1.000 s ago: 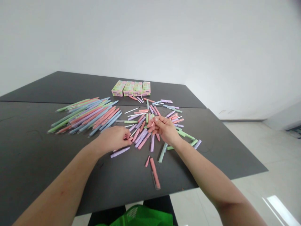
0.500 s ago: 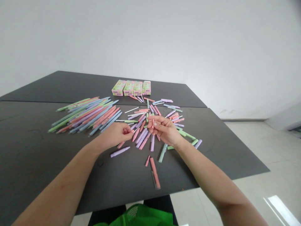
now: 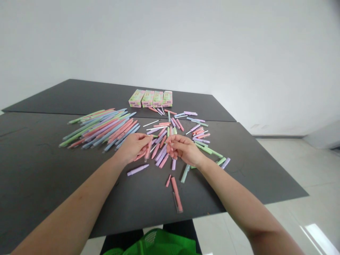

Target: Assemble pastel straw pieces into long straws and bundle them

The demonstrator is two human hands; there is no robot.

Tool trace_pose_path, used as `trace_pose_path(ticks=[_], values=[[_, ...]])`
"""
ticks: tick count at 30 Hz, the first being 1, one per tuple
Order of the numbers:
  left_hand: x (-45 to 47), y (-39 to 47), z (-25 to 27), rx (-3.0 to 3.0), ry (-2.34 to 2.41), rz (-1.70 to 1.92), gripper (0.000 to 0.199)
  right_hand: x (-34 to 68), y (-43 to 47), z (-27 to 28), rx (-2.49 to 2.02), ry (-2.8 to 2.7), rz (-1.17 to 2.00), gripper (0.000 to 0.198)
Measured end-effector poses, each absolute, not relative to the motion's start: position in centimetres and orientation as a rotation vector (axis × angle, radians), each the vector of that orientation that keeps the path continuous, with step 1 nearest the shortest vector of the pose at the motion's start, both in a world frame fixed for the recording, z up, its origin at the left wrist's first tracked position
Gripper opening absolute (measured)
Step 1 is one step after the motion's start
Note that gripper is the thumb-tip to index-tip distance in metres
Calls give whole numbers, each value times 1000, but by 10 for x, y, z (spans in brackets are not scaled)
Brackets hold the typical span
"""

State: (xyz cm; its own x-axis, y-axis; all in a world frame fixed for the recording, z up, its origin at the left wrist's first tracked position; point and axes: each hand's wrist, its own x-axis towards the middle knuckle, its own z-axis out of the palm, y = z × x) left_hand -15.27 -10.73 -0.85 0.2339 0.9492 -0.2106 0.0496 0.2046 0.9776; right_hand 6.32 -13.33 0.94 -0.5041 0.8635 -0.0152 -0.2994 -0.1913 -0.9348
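Note:
My left hand (image 3: 132, 148) pinches the upper end of a pink pen barrel (image 3: 148, 153), which points down with a clear part at its lower end. Just to its right, my right hand (image 3: 184, 149) has its fingertips closed on a small pink pen part, mostly hidden by the fingers. Loose pen parts in purple, pink and green lie beneath and around both hands, among them a purple barrel (image 3: 160, 156). Nearer to me are a purple pen piece (image 3: 137, 170), a small pink tip (image 3: 168, 180) and a pink barrel with a clear clip (image 3: 177, 194).
On the left lies a big pile of whole pens (image 3: 101, 129) in green, pink, purple and blue. Several small printed boxes (image 3: 147, 98) stand in a row at the back. Thin white refills (image 3: 151, 123) and green barrels (image 3: 205, 148) are scattered about the dark table (image 3: 119, 209).
A pink barrel now shows in my left hand, which has shifted slightly right and up. My right hand stays near the same spot, fingers still pinched. The view has shifted slightly.

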Motion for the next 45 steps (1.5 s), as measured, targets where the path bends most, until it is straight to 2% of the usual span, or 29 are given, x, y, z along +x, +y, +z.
trace_pose_path(ticks=[8,15,19,24,29,37,39,43,45], values=[[-139,-112,-3,1076,1066,954,34,41,-144,0,-843,-1411,2052,20],[-130,-115,0,1172,1120,1057,34,28,-151,1,-923,-1274,2144,33],[-130,-117,1,1231,1092,1072,34,30,-149,1,-949,-1191,2198,32],[-132,-121,6,1360,978,977,29,35,-146,3,-951,-1223,2142,26],[-134,-124,9,1468,935,878,34,37,-146,4,-956,-1349,2021,24],[-138,-121,8,1390,946,1124,34,56,-133,6,-1119,-1433,1738,28],[-139,-120,8,1397,969,1155,35,70,-122,6,-1233,-1470,1474,27],[-140,-122,10,1426,993,1141,38,93,-105,4,-1599,-1787,714,18],[-139,-122,12,1469,988,1096,38,95,-104,3,-1769,-1953,480,18]])
